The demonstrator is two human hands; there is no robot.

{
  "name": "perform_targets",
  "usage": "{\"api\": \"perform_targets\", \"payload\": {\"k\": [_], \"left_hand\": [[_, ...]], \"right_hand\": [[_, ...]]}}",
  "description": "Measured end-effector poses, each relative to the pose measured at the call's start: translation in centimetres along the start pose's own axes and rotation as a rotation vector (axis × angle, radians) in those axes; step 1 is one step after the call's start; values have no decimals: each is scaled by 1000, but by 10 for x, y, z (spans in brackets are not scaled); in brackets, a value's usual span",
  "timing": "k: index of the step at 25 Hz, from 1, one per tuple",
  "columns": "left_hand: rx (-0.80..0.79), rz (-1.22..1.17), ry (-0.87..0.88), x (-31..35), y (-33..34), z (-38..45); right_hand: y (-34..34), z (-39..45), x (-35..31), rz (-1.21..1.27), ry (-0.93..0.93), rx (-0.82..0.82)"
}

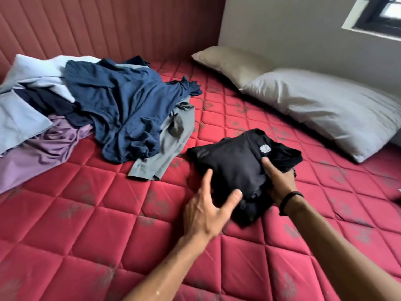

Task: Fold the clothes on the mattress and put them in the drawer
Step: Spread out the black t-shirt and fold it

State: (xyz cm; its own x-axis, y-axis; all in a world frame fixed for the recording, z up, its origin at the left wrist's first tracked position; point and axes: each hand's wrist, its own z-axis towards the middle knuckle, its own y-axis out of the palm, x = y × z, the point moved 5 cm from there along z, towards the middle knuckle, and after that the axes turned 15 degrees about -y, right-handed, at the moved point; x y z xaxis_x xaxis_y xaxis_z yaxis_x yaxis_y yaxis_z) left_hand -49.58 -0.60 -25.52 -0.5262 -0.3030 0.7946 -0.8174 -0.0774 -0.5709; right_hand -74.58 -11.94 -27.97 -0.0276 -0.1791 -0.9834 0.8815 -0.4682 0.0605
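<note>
Your left hand (pixel 206 210) lay with fingers spread loosely on the near edge of the black shirt (pixel 240 168), and your right hand (pixel 280 183) gripped its right side. It sat folded on the mattress (pixel 108 213), one piece nearly done. Beyond your left fingers, the pile (pixel 97 114) waited unfolded. No drawer showed.

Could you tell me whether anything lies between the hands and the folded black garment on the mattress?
Nothing does. The right hand already grips the black garment at its near right edge, and the left hand is at its near left edge with fingers spread. The drawer is not in view.
</note>
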Motion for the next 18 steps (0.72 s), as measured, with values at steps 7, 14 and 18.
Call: {"api": "perform_targets", "payload": {"k": [7, 14, 18], "left_hand": [[-25, 431, 226, -9, 7, 8], [401, 683, 50, -144, -132, 25], [484, 692, -69, -187, -200, 25]], "right_hand": [[16, 4, -64, -649, -21, 86], [144, -118, -81, -1185, -926, -719], [230, -189, -42, -1242, -738, -1149]]}}
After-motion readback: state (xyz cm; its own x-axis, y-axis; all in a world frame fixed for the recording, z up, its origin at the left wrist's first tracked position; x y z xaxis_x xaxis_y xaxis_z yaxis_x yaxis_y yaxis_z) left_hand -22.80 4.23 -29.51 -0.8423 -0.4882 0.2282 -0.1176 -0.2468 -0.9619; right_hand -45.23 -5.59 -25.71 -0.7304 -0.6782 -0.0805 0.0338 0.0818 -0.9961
